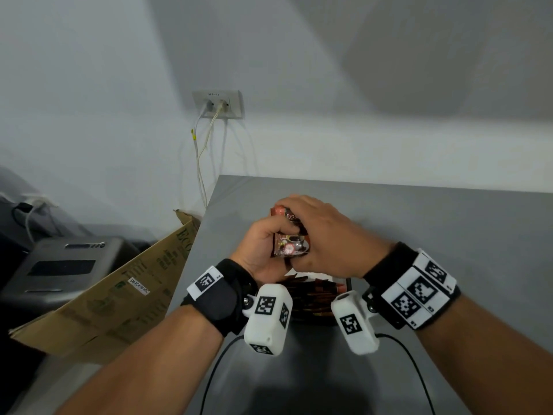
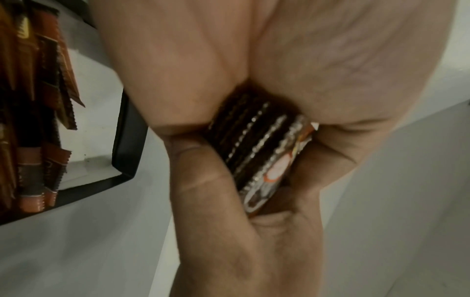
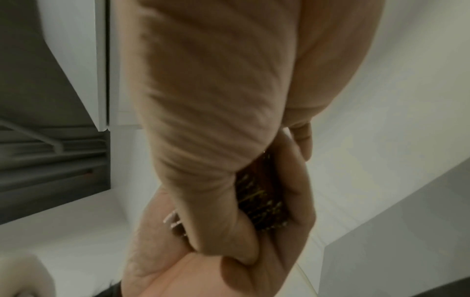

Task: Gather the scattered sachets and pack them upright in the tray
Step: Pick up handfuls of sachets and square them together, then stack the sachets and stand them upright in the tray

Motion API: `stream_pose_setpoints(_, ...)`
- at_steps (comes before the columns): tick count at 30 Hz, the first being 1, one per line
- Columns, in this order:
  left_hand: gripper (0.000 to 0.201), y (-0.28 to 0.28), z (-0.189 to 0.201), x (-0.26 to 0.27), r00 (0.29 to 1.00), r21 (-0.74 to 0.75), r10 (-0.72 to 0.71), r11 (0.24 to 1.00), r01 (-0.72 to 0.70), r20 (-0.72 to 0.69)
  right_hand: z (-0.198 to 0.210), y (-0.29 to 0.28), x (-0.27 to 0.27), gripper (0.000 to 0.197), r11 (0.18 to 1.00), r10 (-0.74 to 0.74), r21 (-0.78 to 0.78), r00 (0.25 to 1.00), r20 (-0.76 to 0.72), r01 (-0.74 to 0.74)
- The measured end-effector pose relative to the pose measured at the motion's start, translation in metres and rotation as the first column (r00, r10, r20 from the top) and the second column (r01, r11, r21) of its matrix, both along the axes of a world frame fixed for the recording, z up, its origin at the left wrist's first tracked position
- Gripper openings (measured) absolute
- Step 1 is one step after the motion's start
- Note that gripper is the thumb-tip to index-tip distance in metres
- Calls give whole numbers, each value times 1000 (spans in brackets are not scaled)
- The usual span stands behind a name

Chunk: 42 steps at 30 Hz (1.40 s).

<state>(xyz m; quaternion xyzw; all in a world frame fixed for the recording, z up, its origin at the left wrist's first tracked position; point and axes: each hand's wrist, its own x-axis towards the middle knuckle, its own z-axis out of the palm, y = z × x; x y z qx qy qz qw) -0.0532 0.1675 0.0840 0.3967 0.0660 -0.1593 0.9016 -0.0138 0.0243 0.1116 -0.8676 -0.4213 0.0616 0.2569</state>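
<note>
Both hands hold one stack of brown and red sachets (image 1: 289, 239) above the grey table, just beyond the tray. My left hand (image 1: 263, 244) grips the stack from the left and below, and my right hand (image 1: 311, 232) wraps over its top and right side. In the left wrist view the serrated edges of the sachet stack (image 2: 257, 144) show between palm and fingers. The right wrist view shows the sachet stack (image 3: 259, 197) as a dark sliver between the two hands. The black tray (image 2: 127, 140) holds several upright sachets (image 2: 30, 120); in the head view the tray (image 1: 348, 284) lies mostly behind my wrists.
The grey table (image 1: 419, 235) ends at its left edge beside a leaning cardboard box (image 1: 119, 295). A grey machine (image 1: 62, 265) stands lower left. A wall socket (image 1: 220, 104) with hanging cables sits on the wall behind. Black wrist-camera cables (image 1: 413, 369) trail over the near table.
</note>
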Motion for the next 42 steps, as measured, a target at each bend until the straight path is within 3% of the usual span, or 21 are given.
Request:
stream_pose_setpoints(3, 29, 2, 0, 1, 1000, 50, 26, 998, -27, 7, -3, -1, 1, 88, 1000, -19, -11, 1000, -11, 19)
stream_pose_setpoints(6, 59, 8, 0, 6, 995, 37, 92, 995, -93, 39, 6, -8, 3, 105, 987, -97, 97, 957, -274, 128)
stream_pose_setpoints(7, 66, 11, 0, 8, 993, 32, 106, 994, -108, 54, 10, -9, 6, 96, 970, -141, 145, 938, -316, 195)
stream_pose_setpoints(11, 70, 15, 0, 13, 983, 104, 153, 981, -163, 103, 13, -13, 18, 28, 877, -269, 292, 893, -362, 382)
stream_pose_setpoints(15, 70, 15, -6, 17, 973, 174, 198, 961, -216, 116, 9, -12, 24, 16, 880, -254, 285, 883, -395, 381)
stream_pose_setpoints(18, 62, 24, -13, 21, 958, 221, 278, 932, -286, 67, 3, -21, 38, 12, 850, -343, 278, 871, -352, 447)
stream_pose_setpoints(22, 41, 45, -29, 26, 933, 291, 360, 894, -341, -12, -27, -40, 59, 10, 874, -480, 1, 865, -147, 485)
stream_pose_setpoints(26, 30, 50, -36, 29, 938, 350, 344, 884, -311, -35, -66, -41, 66, 14, 870, -469, -231, 876, -113, 436)
stream_pose_setpoints(34, 26, 48, -40, 36, 945, 429, 318, 866, -259, -71, -93, -44, 76, 18, 837, -476, -344, 877, -70, 426)
stream_pose_setpoints(42, 17, 44, -41, 30, 954, 425, 288, 876, -229, -81, -105, -48, 76, 10, 824, -505, -342, 860, -79, 452)
